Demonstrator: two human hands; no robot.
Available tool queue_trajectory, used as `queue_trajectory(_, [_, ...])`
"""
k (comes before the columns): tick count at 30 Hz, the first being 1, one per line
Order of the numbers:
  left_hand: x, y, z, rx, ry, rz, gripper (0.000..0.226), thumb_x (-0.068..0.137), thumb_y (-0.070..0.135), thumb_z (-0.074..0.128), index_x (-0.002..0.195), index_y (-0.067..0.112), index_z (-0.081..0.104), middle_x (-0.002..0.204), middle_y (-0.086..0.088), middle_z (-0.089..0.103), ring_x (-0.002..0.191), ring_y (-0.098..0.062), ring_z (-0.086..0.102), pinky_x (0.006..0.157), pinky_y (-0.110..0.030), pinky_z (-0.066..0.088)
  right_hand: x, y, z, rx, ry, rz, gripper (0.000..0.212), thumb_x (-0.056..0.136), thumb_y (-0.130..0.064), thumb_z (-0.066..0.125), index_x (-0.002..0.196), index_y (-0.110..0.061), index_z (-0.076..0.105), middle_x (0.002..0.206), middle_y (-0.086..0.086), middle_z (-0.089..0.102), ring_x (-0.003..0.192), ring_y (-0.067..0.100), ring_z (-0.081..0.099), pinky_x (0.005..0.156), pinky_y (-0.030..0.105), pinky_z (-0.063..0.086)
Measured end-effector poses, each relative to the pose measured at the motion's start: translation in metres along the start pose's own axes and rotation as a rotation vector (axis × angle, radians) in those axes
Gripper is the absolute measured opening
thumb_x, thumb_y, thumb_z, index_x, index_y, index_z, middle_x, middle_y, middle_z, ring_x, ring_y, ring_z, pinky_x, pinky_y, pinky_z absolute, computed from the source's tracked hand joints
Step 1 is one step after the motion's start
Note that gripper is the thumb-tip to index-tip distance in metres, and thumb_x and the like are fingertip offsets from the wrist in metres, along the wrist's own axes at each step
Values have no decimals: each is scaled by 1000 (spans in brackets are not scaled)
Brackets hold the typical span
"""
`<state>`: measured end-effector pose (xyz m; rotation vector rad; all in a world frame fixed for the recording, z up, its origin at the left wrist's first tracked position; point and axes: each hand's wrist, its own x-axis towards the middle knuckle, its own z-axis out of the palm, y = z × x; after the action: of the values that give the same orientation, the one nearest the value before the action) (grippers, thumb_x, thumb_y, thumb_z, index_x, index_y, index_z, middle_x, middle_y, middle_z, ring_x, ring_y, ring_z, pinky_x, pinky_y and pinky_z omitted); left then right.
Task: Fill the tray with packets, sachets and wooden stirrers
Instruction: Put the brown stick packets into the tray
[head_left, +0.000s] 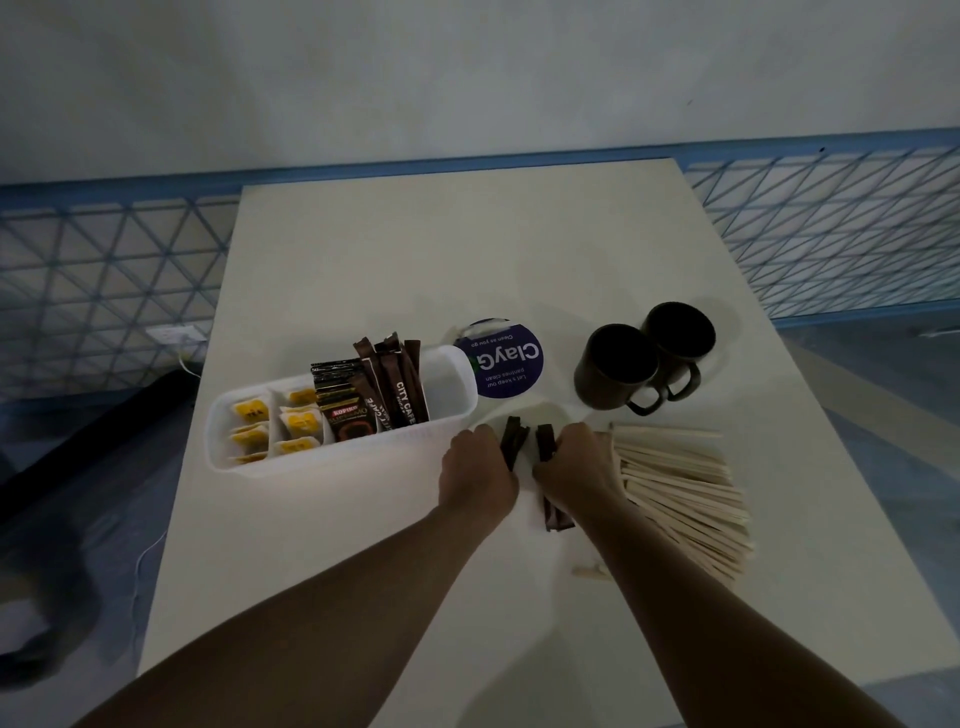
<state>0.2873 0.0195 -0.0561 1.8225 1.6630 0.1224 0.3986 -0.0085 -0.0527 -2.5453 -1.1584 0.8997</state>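
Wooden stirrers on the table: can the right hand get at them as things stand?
Probably, once freed. The wooden stirrers lie uncovered right beside the right hand, but it grips brown sachets, which it would need to set down first.

**Materials and finishes.** The tray (363, 454) was formed of white, semi-translucent plastic with a smooth, faintly satin wall. The sachets (402, 395) were wrapped in brown film with a slight sheen. The packets (348, 415) were printed in black and red on a glossier film. The tea bags (298, 423) were enclosed in pale, matt wrappers with yellow print; paper or film could not be told. The stirrers (680, 483) were cut from pale, bare, matt wood. The mugs (618, 371) were finished in a dark brown, dull glaze and looked ceramic. The table (467, 249) was surfaced in smooth, matt cream board. The mesh (831, 228) was made of blue-painted wire.
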Motion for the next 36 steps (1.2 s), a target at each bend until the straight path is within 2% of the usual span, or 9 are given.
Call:
queue_trajectory(3, [-1,-3,-2,40,-43,-25,25,83,16,67,106,12,58,104,-9,63,96,-28,63,81,-41,58,-4,-2,1,-22,-13,16,39,85,-19,72,117,-9,54,106,8,59,79,16,58,54,21,41])
queue_trajectory(6, [-2,-7,-3,81,-85,-38,27,84,18,66,108,11,58,106,-9,63,100,-29,62,82,-38,57,-7,-3,1,-56,-41,-14,34,86,-21,70,113,-10,54,93,3,55,69,11,53,48,19,37])
queue_trajectory(9, [-4,-10,-6,87,-118,-40,26,84,21,67,107,10,60,105,-9,63,98,-28,63,76,-33,56,-9,-2,2,-72,-75,-18,37,85,-27,70,114,-11,53,105,7,56,75,14,54,49,20,35])
queue_trajectory(15, [-8,-15,-20,-20,-195,-20,21,83,24,69,96,9,64,85,-2,63,74,-17,61,55,-19,46,-13,-9,1,-4,-165,-60,19,93,-23,56,105,-8,58,76,0,54,58,7,51,44,14,33])
queue_trajectory(19, [-5,-10,-40,-92,-261,48,15,83,20,62,89,6,67,82,-7,68,79,-25,69,70,-32,58,-14,-25,-13,-26,-199,-149,8,95,-19,50,92,-13,55,76,1,58,62,7,54,46,14,33])
queue_trajectory(23, [-2,-6,-72,-145,-278,54,15,83,13,60,91,3,68,73,-5,70,57,-11,66,53,-17,52,-12,-49,-28,13,-192,-213,17,96,-17,50,82,-10,56,76,3,59,64,13,57,53,21,40])
queue_trajectory(27, [2,-4,-111,-226,-236,51,14,83,9,60,94,4,68,78,-10,74,68,-18,73,70,-31,61,-9,-77,-41,14,-114,-292,18,96,-22,51,80,-14,54,76,5,60,65,18,57,52,27,37])
queue_trajectory(30, [4,-5,-137,-261,-148,117,8,82,12,62,86,13,69,82,-12,74,76,-25,73,76,-39,60,-10,-100,-47,104,-65,-379,16,93,-26,52,86,-16,62,77,1,65,71,20,62,61,30,49])
queue_trajectory(36, [17,-25,-168,-220,104,78,16,82,23,65,77,8,67,79,-11,73,83,-29,69,77,-31,53,-23,-140,-46,197,67,-484,15,99,-22,53,94,-10,60,76,-1,60,75,21,61,69,33,49])
